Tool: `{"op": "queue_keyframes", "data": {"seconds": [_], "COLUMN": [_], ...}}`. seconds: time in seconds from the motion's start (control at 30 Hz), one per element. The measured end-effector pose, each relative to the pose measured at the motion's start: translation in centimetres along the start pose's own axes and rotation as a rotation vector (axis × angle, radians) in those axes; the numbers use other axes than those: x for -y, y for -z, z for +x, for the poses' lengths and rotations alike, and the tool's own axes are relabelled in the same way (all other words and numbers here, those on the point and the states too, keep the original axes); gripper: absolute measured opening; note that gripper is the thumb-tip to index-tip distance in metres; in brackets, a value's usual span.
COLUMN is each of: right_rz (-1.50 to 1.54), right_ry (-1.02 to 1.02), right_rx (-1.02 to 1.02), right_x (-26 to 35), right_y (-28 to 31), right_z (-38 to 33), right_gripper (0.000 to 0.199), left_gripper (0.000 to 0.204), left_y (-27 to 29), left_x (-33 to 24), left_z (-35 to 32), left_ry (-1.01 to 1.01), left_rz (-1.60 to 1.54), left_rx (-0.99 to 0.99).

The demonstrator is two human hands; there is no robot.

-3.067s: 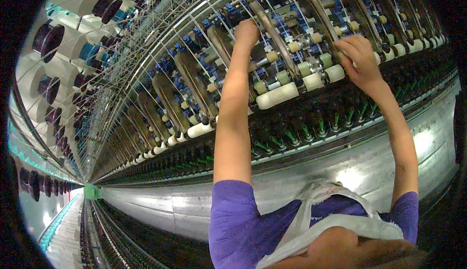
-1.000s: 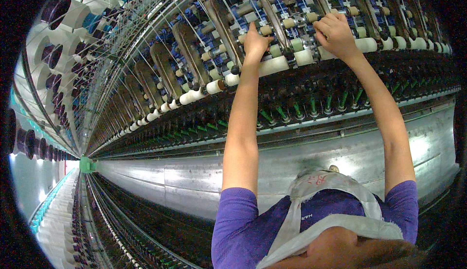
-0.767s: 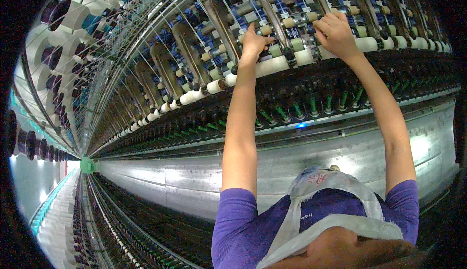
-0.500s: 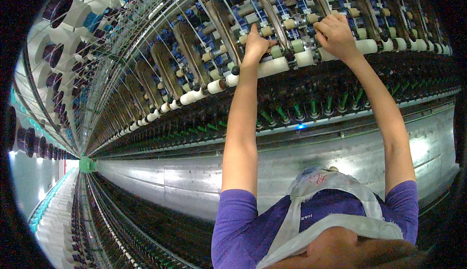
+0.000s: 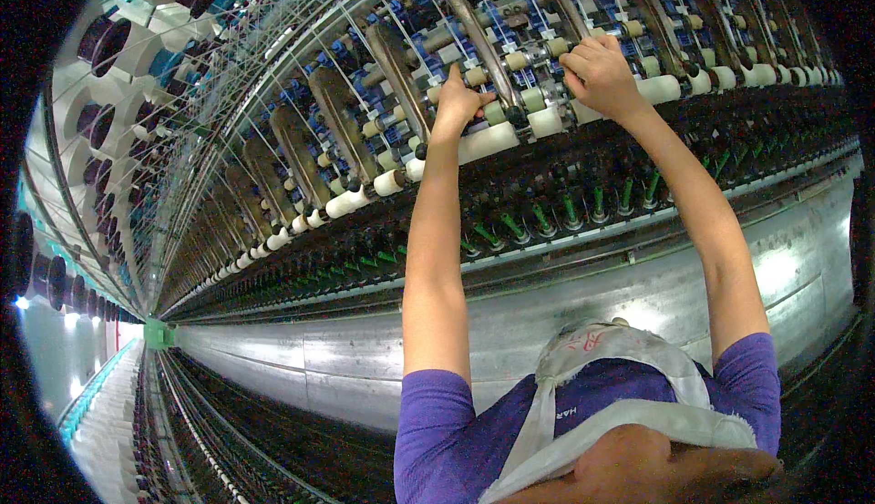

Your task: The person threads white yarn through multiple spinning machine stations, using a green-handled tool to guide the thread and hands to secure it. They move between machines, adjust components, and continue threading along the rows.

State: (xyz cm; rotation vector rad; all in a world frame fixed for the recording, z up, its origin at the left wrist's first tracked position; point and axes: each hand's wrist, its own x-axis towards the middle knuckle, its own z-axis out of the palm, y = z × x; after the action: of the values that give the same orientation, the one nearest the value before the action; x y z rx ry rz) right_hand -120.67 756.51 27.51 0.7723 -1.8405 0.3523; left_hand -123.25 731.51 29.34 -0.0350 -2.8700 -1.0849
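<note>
Head view: we held our left hand partly spread, its index finger raised beside a cream roller, its thumb out near a pale green roller; our right hand was curled, its fingers bunched, though we could not tell whether it pinched anything; a metal arm ran between our hands, and a short white roller sat just below them; we judged the step to be close fingerwork around the rollers, with the next move calling for steady, light fingertips.
</note>
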Motion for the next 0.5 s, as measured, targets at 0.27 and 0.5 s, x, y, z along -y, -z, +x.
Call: {"op": "queue_keyframes", "data": {"seconds": [0.27, 0.5], "right_rz": [0.009, 0.019], "right_ry": [-0.008, -0.018], "right_rx": [0.016, -0.021], "right_x": [0.3, 0.4], "right_y": [0.0, 0.0], "right_z": [0.2, 0.2], "right_gripper": [0.007, 0.006], "left_gripper": [0.065, 0.065], "left_y": [0.3, -0.1], "left_x": [0.9, 1.2], "left_z": [-1.0, -1.3], "left_ry": [-0.054, -0.124], "left_rz": [-0.063, 0.286], "left_rx": [-0.086, -0.062]}}
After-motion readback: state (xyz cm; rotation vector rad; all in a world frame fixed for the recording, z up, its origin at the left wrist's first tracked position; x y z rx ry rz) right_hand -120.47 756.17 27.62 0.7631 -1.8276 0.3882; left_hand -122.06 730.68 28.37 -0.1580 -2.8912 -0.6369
